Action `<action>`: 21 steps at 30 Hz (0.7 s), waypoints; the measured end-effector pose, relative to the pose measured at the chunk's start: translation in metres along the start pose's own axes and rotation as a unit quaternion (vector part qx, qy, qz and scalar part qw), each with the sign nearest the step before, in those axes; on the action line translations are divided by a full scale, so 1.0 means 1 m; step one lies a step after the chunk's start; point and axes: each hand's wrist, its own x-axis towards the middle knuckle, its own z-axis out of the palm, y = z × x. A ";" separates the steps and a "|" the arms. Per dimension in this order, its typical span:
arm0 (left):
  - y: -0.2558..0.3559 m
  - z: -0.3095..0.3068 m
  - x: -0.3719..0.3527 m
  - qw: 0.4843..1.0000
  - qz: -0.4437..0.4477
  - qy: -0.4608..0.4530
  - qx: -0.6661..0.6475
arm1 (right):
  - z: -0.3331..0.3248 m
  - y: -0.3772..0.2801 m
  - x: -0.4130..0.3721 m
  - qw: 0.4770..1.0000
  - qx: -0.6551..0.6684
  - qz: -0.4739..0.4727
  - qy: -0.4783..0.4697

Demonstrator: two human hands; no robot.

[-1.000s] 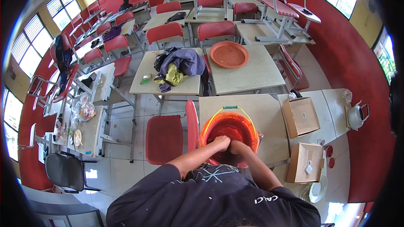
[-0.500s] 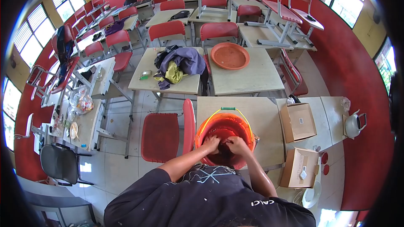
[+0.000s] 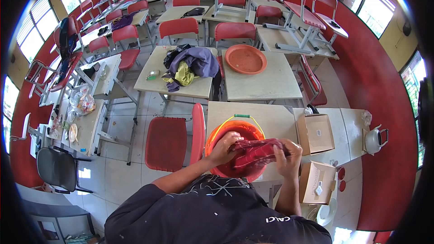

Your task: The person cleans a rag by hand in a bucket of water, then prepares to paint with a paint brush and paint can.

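Left hand [image 3: 224, 147], right hand [image 3: 290, 154] on red cloth [image 3: 257, 152] ends; over bucket [image 3: 239, 128]

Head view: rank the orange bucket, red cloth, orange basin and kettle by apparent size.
1. orange bucket: largest, though nearest the camera.
2. red cloth and orange basin: look about alike; the basin sits farther off, so unranked.
3. kettle: smallest.
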 end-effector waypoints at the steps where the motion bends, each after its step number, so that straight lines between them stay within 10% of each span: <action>1: 0.009 -0.004 0.004 0.998 -0.001 0.000 0.060 | -0.003 0.000 0.002 1.000 -0.002 0.009 -0.002; 4: 0.017 -0.014 0.007 0.989 -0.033 -0.044 0.138 | -0.002 0.008 0.009 0.996 -0.067 -0.040 -0.039; 9: -0.040 0.014 -0.012 0.963 -0.106 -0.194 0.155 | 0.044 0.057 0.002 0.959 -0.147 0.137 -0.198; 16: -0.133 0.072 -0.066 0.700 -0.308 -0.568 0.304 | 0.145 0.222 -0.057 0.704 -0.452 0.218 -0.503; 21: -0.161 0.086 -0.091 0.661 -0.321 -0.601 0.314 | 0.172 0.282 -0.108 0.773 -0.473 0.142 -0.398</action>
